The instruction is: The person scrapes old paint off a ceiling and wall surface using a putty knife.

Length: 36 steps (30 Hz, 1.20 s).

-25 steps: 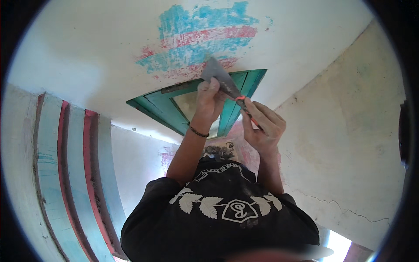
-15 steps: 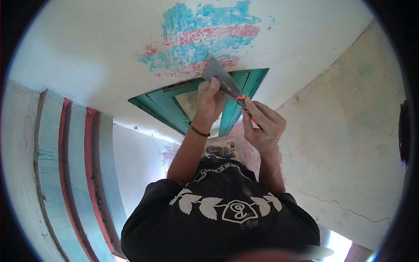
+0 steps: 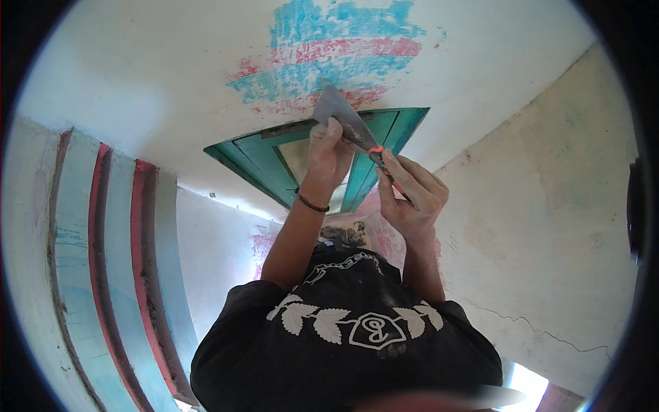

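A putty knife [image 3: 348, 123] with a wide grey metal blade and a black and red-orange handle slants up and to the left in front of me. My right hand [image 3: 416, 194] grips the handle between thumb and fingers. At the blade, my left hand [image 3: 329, 152] pinches the edge, its thumb on the near face; a dark bead bracelet circles that wrist. The blade's wide end overlaps the lower edge of patchy blue and pink paint [image 3: 329, 58] on the white wall [image 3: 171, 75]. Whether the blade touches the wall I cannot tell.
Below the paint patch is a green wooden frame [image 3: 257, 154] with a pale panel, partly behind my hands. Blue shelf-like ledges with red edges [image 3: 98, 233] run down the left side. A stained wall [image 3: 535, 185] with a long crack [image 3: 528, 323] stands on the right.
The view has shifted slightly, so the paint patch sits a little further right. Both hands keep their hold on the putty knife, which has moved slightly left and up in the picture.
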Each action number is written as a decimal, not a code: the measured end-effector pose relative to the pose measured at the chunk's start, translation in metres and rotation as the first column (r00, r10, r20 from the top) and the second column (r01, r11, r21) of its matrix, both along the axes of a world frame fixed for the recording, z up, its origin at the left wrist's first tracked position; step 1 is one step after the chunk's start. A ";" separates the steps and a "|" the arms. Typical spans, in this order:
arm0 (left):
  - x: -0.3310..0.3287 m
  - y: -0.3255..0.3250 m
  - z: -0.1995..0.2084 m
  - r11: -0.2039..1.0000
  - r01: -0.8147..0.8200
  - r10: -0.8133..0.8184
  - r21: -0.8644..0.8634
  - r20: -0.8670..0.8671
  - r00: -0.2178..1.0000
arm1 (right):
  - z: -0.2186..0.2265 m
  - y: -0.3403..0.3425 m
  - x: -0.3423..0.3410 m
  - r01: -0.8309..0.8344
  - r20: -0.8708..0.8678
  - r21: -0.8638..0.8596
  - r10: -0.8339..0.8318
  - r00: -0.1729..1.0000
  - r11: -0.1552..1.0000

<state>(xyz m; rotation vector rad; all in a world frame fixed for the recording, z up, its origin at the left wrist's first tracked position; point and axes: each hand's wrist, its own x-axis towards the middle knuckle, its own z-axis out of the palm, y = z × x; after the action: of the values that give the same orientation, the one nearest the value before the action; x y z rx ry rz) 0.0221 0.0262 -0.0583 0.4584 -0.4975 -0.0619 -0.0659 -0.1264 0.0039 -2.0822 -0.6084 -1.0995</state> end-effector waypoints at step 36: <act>0.001 -0.003 0.003 0.999 0.027 -0.027 0.020 0.026 0.999 | 0.003 0.000 -0.006 0.052 0.021 0.010 -0.052 0.998 0.999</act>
<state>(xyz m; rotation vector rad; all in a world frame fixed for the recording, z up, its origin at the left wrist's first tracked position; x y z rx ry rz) 0.0229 0.0235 -0.0548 0.4723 -0.5292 -0.0868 -0.0715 -0.1268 0.0065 -2.0910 -0.5613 -1.1534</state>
